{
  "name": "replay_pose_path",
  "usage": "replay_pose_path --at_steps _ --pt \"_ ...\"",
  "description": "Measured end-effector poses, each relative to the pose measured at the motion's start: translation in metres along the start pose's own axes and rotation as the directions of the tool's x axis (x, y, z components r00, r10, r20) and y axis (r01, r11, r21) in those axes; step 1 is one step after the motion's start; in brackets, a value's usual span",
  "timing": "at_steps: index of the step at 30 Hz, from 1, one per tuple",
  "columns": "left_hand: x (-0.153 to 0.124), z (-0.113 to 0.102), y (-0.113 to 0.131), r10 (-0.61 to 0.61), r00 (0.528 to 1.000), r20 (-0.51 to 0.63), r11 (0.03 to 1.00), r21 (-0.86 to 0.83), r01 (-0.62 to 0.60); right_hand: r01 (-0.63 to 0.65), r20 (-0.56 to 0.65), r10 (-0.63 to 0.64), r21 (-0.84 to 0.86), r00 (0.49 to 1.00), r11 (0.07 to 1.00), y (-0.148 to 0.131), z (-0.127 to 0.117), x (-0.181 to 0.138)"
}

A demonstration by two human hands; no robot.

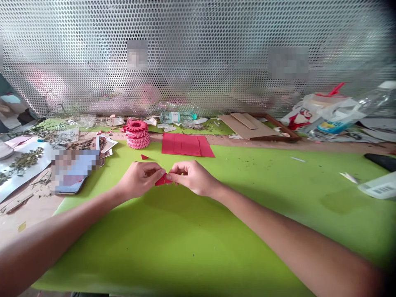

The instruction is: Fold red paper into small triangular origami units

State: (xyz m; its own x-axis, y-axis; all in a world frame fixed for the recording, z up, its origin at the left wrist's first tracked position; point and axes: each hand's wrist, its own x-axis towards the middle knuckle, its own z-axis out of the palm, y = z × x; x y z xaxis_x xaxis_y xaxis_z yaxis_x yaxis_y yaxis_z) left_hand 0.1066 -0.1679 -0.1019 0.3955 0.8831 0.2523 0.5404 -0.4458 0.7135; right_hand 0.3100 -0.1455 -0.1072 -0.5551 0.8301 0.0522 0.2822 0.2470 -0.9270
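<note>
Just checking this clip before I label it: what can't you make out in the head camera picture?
Head view:
- Red paper piece: most of its shape is hidden by the left hand and right hand.
- Flat object at left: pixelated, so its contents can't be read.
- Perforated metal screen: whatever lies behind is blurred by the holes.
- Clear plastic bottle: cut off by the right edge.
</note>
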Motion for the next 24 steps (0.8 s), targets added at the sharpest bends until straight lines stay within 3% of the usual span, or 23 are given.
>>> replay_pose_path --at_steps 8,14,24 --pt "0.0011 0.0024 -0.0006 -0.010 0.997 -0.075 1.000 -0.008 0.009 0.019 0.026 -0.019 0.002 0.999 1.000 0.0017 0.0002 -0.0009" --pt "0.0013 0.0019 -0.0023 0.002 1.000 -0.011 0.998 -0.061 -0.003 0.009 0.044 -0.008 -0.029 0.999 1.000 -0.0009 -0.0023 -0.0020" --pt "-0.0003 0.0040 -0.0017 -0.003 1.000 0.006 0.991 -0.137 0.004 0.105 0.058 -0.097 -0.152 0.994 0.983 -0.0065 -0.0009 -0.0070"
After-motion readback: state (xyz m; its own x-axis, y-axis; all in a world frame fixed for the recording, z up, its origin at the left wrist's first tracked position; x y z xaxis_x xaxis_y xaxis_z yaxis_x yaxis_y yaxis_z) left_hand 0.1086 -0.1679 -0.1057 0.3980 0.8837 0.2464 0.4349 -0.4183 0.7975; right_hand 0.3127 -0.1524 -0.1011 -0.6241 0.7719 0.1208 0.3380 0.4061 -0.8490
